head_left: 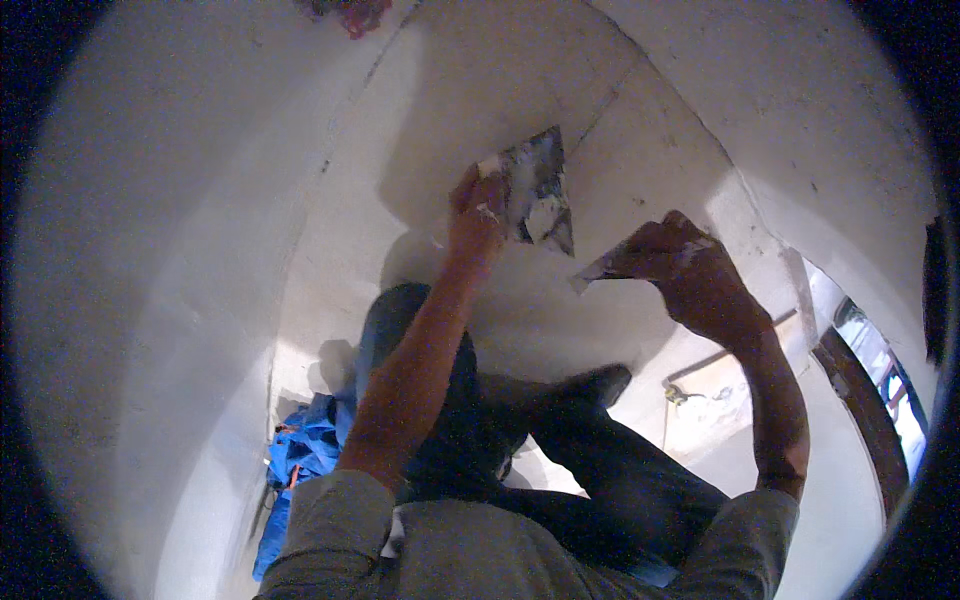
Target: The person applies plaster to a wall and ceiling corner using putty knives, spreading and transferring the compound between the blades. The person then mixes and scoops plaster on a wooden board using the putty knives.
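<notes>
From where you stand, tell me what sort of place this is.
Probably an unfinished room: bare, pale walls, a smeared wide blade in the left hand, a second blade in the right hand.

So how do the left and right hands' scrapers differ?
Left scraper shows a broad, patchy dark-and-pale blade face; right scraper only a narrow sliver.
Left scraper extends rightward from the left hand; right scraper points leftward from the right hand.
Left scraper sits higher in view than right scraper.
Shared: each is gripped in one hand.
</notes>
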Demonstrator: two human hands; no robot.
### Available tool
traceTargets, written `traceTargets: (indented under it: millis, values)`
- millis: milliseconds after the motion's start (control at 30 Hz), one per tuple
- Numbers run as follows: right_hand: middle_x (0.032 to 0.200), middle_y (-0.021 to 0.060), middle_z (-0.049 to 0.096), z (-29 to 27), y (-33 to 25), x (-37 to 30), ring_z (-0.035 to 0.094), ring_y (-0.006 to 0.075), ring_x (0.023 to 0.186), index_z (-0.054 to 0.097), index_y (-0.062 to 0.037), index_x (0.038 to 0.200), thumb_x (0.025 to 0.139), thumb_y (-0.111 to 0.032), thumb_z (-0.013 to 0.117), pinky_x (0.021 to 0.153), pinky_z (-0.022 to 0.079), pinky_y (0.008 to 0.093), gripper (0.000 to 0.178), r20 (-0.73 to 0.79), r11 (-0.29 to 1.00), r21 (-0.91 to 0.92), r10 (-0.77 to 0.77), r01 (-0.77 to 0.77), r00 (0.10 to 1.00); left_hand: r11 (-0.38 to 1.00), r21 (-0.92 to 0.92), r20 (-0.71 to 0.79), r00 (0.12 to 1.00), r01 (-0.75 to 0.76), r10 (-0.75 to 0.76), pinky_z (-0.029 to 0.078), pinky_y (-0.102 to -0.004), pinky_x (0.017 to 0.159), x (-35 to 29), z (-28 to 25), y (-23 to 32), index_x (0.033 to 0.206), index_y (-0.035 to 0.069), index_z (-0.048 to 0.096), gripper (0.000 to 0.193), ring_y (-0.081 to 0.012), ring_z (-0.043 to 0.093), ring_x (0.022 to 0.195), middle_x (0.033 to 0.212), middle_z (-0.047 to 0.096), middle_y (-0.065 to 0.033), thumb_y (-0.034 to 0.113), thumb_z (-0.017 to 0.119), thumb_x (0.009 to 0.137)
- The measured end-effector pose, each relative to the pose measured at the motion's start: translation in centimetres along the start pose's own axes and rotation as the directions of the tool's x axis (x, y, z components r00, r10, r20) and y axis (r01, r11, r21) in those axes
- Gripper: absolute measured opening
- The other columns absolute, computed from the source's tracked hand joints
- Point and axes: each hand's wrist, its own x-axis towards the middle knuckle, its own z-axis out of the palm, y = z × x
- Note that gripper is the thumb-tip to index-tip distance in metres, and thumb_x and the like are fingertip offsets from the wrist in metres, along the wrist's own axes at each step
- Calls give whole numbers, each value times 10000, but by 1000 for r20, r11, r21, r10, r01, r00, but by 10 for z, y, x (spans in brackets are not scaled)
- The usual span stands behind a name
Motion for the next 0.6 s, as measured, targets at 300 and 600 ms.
traceTargets:
  millis: [300,600]
  values:
    - [1086,146,624,-35,-43,66,601,289,1010,567,-37,1185,817,-21,592,880,488,407,370,-84,174,984,335,26,939,961,-278,87,996,2,23,356,-398,1051,-5,-6,-54,1389,55,312,710,-245,424,1239,1359,418,-100,383,643,853]
    - [833,126,615,-93,-107,174,613,268,742,566,24,1069,848,-189,614,637,551,394,311,-140,-260,935,359,243,923,965,-255,167,986,61,-18,341,-390,1063,-4,-12,-67,1403,61,294,748,-239,404,1269,1378,409,-105,396,656,841]
